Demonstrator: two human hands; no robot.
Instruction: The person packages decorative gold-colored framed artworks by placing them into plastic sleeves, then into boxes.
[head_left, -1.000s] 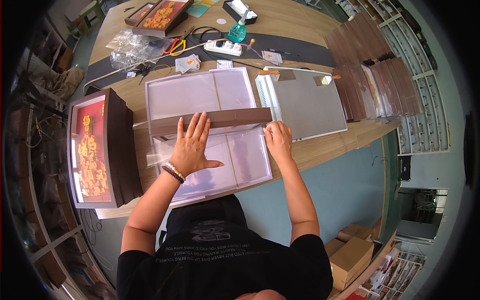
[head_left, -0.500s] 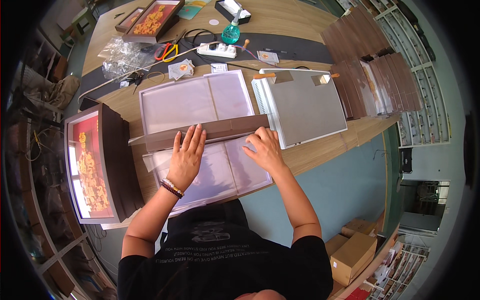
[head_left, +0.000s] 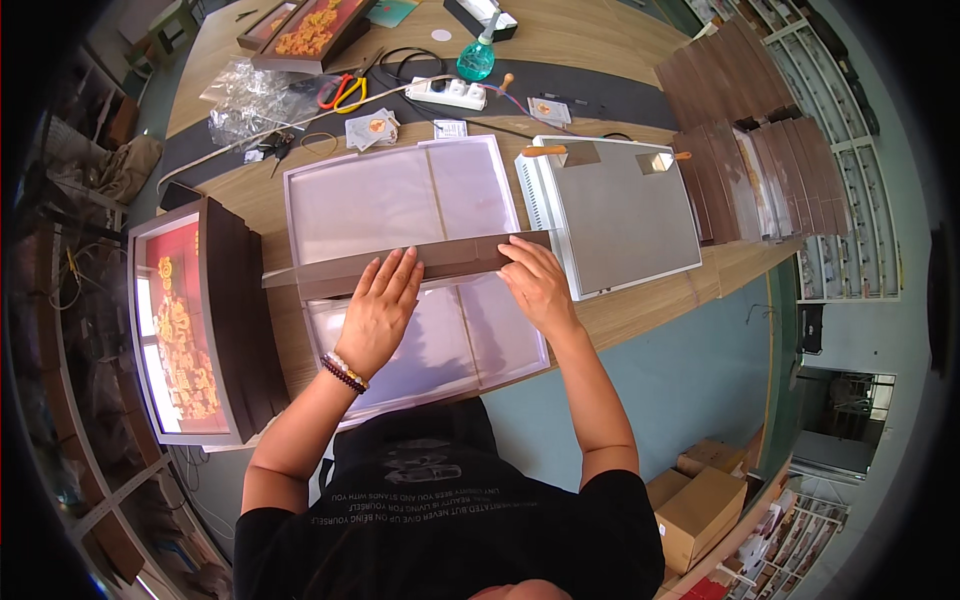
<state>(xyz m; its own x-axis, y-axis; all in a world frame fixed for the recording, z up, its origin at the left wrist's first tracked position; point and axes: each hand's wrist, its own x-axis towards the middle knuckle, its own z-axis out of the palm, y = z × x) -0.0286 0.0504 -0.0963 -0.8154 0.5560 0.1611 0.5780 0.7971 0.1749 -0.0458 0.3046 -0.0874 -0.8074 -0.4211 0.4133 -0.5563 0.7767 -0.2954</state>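
A long dark brown frame edge (head_left: 455,261) runs across the table between two pale, violet-tinted panels with light rims, the far panel (head_left: 365,207) and the near panel (head_left: 415,335). Clear plastic film (head_left: 281,277) sticks out past its left end. My left hand (head_left: 377,310) lies with fingers stretched out, their tips on the brown edge left of its middle. Toward the right end, my right hand (head_left: 540,287) rests its extended fingertips on the same edge. The thumb is bent on the near side, and I see nothing pinched between the fingers.
A flat grey-topped device (head_left: 625,215) with wooden handles stands at right, before stacked brown frames (head_left: 715,180). Upright framed red-and-gold pictures (head_left: 180,330) stand at left. Farther back lie crumpled plastic (head_left: 262,100), scissors (head_left: 350,92), a power strip (head_left: 448,93) and a green bottle (head_left: 475,62).
My right hand has straightened from a curled pose and set its fingertips on the brown edge. My left hand has slid slightly right along it. The whole view has shifted a little.
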